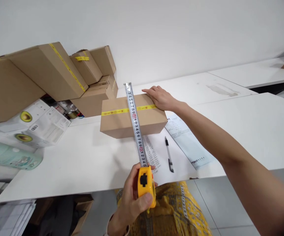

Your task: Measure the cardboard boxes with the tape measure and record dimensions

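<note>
My left hand point(132, 200) is closed round a yellow tape measure point(146, 186) at the table's near edge. Its steel blade point(135, 121) runs away from me, up and over a brown cardboard box point(122, 119) sealed with a yellow tape strip. The blade's tip sticks out past the box's far edge. My right hand point(160, 97) lies flat on the box's far right corner, fingers stretched out and holding nothing. The box rests on a white table point(82, 160).
A black pen point(168, 154) lies on printed sheets point(156, 154) just right of the blade, with a pale blue form point(188, 144) beside them. Stacked cardboard boxes point(50, 70), white avocado-printed cartons point(37, 126) and a mint green bottle point(11, 157) crowd the left. More white tables point(255, 73) stand behind.
</note>
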The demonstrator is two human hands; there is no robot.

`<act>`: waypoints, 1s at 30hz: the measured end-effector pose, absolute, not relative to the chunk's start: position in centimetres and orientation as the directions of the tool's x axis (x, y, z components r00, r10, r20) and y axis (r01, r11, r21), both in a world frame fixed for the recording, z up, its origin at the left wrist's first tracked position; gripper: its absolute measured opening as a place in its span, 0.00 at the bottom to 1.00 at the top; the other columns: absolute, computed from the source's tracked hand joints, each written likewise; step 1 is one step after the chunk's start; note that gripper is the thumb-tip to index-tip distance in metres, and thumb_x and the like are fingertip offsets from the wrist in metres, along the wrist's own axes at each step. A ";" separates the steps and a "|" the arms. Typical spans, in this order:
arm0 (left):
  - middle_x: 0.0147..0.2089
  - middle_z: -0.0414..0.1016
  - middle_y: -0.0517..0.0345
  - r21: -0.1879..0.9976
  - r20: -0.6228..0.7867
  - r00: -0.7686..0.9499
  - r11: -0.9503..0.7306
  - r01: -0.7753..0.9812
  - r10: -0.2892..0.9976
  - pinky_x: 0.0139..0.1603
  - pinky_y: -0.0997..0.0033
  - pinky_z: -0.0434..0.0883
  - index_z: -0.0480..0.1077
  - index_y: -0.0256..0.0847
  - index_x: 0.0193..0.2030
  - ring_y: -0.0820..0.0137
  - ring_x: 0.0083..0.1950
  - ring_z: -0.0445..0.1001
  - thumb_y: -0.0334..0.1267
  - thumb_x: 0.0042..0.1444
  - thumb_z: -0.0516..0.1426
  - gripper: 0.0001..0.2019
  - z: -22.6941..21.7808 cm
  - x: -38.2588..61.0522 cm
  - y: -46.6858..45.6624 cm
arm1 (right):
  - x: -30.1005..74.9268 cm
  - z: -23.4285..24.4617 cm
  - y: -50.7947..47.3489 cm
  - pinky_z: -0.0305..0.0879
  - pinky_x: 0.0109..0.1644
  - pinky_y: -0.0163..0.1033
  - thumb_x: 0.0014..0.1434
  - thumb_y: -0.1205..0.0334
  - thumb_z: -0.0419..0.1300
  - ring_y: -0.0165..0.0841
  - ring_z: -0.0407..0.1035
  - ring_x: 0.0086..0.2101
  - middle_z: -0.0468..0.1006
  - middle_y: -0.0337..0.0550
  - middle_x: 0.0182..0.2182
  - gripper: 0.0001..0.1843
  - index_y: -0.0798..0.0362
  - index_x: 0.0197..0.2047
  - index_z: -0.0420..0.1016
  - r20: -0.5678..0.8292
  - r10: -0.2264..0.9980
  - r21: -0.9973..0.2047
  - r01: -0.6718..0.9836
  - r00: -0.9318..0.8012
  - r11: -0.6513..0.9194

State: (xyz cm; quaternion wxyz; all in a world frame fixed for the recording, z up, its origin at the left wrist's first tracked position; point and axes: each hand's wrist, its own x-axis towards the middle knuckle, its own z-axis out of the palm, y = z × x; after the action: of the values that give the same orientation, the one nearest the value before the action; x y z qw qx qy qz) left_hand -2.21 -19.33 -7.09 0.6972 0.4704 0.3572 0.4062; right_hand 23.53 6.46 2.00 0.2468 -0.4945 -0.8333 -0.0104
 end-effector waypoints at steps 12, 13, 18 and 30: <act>0.54 0.75 0.48 0.971 -0.230 0.560 0.152 0.183 0.796 0.48 0.61 0.75 0.67 0.44 0.64 0.58 0.48 0.76 0.54 0.46 0.68 0.38 -10.3 -5.2 -22.5 | 22.6 3.6 -3.7 0.69 0.44 0.45 0.74 0.39 0.43 0.37 0.70 0.39 0.78 0.46 0.40 0.29 0.49 0.54 0.78 0.529 0.828 -0.643 0.547 -0.189 0.536; 0.54 0.75 0.48 0.964 -0.247 0.580 0.138 0.226 0.776 0.50 0.60 0.74 0.67 0.44 0.64 0.56 0.49 0.76 0.53 0.45 0.68 0.39 -10.5 -5.3 -22.7 | 22.9 3.1 -5.8 0.68 0.39 0.42 0.72 0.38 0.49 0.35 0.69 0.35 0.77 0.44 0.37 0.27 0.49 0.54 0.78 0.479 0.852 -0.682 0.520 -0.213 0.514; 0.63 0.71 0.48 0.927 -0.338 0.613 0.139 0.348 0.714 0.60 0.53 0.71 0.58 0.49 0.72 0.53 0.59 0.73 0.42 0.44 0.71 0.48 -11.5 -5.3 -23.4 | 25.5 -1.4 -13.0 0.53 0.23 0.35 0.69 0.49 0.60 0.26 0.55 0.21 0.65 0.34 0.23 0.13 0.48 0.45 0.80 0.396 0.917 -0.853 0.389 0.047 0.348; 0.61 0.69 0.50 0.975 -0.043 0.429 -0.056 0.214 0.902 0.64 0.39 0.71 0.50 0.63 0.74 0.48 0.62 0.72 0.44 0.48 0.73 0.51 -10.4 -3.9 -22.5 | 19.4 -10.2 -19.7 0.70 0.38 0.44 0.73 0.50 0.51 0.37 0.72 0.35 0.76 0.45 0.36 0.18 0.47 0.57 0.75 0.476 0.877 -0.722 0.542 -0.063 0.430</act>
State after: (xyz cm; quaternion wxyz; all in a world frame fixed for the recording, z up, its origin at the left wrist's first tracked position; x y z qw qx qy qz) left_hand -3.88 -22.50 -10.36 0.5376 0.6525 0.4278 0.3197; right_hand 19.43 -19.66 -10.22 0.4649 -0.5025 -0.7064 0.1803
